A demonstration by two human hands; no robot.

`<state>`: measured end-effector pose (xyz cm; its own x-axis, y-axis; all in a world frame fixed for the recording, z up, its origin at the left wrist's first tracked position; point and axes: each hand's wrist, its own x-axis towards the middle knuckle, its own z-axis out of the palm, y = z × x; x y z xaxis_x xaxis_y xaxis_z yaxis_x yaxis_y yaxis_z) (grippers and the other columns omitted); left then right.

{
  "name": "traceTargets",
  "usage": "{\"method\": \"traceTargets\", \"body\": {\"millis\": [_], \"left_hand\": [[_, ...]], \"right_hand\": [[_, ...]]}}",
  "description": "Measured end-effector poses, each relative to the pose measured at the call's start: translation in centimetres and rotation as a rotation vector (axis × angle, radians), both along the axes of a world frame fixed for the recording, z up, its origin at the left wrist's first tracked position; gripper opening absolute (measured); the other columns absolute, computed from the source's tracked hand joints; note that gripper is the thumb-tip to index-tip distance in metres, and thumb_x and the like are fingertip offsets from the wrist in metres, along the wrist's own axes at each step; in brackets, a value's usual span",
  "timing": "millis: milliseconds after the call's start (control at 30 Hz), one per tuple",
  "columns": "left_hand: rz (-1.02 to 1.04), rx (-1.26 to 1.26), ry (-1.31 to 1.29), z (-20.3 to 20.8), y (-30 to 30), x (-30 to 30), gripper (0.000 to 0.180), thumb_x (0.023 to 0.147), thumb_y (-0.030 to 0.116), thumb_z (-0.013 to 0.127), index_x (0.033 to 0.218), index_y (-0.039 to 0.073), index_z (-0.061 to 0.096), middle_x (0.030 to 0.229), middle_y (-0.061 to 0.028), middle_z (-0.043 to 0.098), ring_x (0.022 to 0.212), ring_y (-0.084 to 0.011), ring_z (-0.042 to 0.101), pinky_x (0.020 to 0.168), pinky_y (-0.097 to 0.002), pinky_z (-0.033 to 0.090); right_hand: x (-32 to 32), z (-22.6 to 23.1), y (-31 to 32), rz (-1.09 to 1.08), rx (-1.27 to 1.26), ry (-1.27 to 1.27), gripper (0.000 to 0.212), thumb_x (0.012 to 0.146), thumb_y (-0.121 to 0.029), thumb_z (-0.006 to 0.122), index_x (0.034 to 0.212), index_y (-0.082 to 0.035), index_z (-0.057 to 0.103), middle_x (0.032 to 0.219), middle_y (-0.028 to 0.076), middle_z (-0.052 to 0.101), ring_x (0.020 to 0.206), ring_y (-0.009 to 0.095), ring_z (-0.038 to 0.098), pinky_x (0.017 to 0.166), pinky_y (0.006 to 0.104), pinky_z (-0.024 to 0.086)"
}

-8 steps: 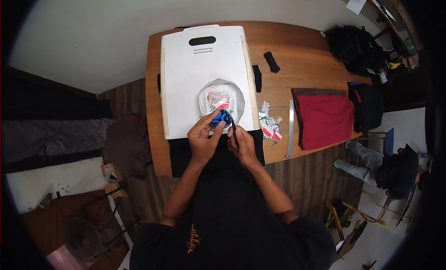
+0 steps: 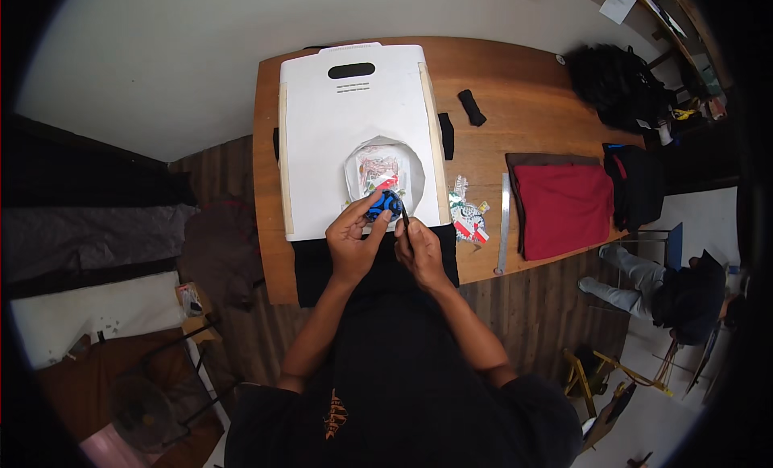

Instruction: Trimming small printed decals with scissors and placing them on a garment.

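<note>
Mid-frame, a rounded blue-and-black piece (image 2: 382, 206) is pinched by the left hand (image 2: 351, 244). A slim black tool (image 2: 405, 220) is clamped in the right hand (image 2: 419, 255), rightward.

Reaches with both bare forearms (image 2: 320, 327) from the near side of the white board (image 2: 354, 118), bending the elbows and spreading them well apart. Angles the forearms inward toward the board's near edge. Holds the left hand (image 2: 351, 241) over that edge, stretching thumb and forefinger toward the board's middle in a pinch. Holds the right hand (image 2: 422, 252) just beside it, at the same edge, curling the fingers inward and bringing the thumb close in a grip.
</note>
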<state>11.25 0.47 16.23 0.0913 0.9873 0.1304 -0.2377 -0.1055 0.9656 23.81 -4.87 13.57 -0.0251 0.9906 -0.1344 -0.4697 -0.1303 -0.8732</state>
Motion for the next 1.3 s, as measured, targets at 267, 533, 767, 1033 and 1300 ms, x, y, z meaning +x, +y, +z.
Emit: {"method": "traceTargets", "body": {"millis": [267, 533, 767, 1033, 1300], "left_hand": [[-0.001, -0.004, -0.001, -0.1, -0.1, 0.1, 0.039, 0.09, -0.012, 0.066, 0.128, -0.011, 0.059, 0.111, -0.0135, 0.067, 0.101, -0.0123, 0.065, 0.089, -0.0247, 0.053], [-0.003, -0.006, 0.007, -0.4, -0.1, 0.1, 0.039, 0.09, -0.011, 0.066, 0.128, -0.011, 0.059, 0.111, -0.0133, 0.067, 0.101, -0.0123, 0.064, 0.089, -0.0245, 0.053], [-0.002, -0.03, -0.005, -1.0, 0.0, -0.2, 0.036, 0.092, -0.01, 0.063, 0.128, -0.01, 0.059, 0.111, -0.0126, 0.066, 0.1, -0.0112, 0.064, 0.088, -0.0235, 0.052], [0.002, -0.027, -0.016, -1.3, 0.1, -0.2, 0.035, 0.093, -0.009, 0.063, 0.128, -0.01, 0.06, 0.111, -0.0118, 0.065, 0.098, -0.0105, 0.063, 0.087, -0.0228, 0.052], [0.013, -0.044, -0.008, -1.4, 0.1, -0.3, 0.035, 0.093, -0.008, 0.064, 0.127, -0.01, 0.06, 0.112, -0.0118, 0.065, 0.099, -0.0109, 0.064, 0.087, -0.0235, 0.053]], "right_hand": [[0.0, -0.1, 0.1, -0.009, 0.019, 0.008, 0.038, 0.11, -0.039, 0.035, 0.1, -0.007, 0.054, 0.057, -0.007, 0.033, 0.047, 0.004, 0.028, 0.045, 0.0212, 0.025], [0.1, -1.0, -0.3, -0.01, -0.018, 0.043, 0.039, 0.11, -0.039, 0.034, 0.101, -0.007, 0.054, 0.057, -0.007, 0.032, 0.047, 0.004, 0.028, 0.045, 0.0213, 0.025], [0.4, 0.9, -0.1, 0.006, 0.013, -0.046, 0.039, 0.11, -0.038, 0.033, 0.102, -0.006, 0.054, 0.058, -0.005, 0.034, 0.046, 0.005, 0.029, 0.044, 0.0217, 0.026], [0.6, -0.1, 0.1, 0.03, -0.135, -0.008, 0.045, 0.109, -0.045, 0.033, 0.105, -0.006, 0.054, 0.056, -0.003, 0.033, 0.044, 0.007, 0.028, 0.044, 0.0236, 0.024], [0.6, 0.1, -0.1, 0.068, -0.108, 0.094, 0.037, 0.109, -0.039, 0.036, 0.106, -0.006, 0.053, 0.056, -0.004, 0.031, 0.044, 0.007, 0.025, 0.045, 0.0244, 0.024]]}}
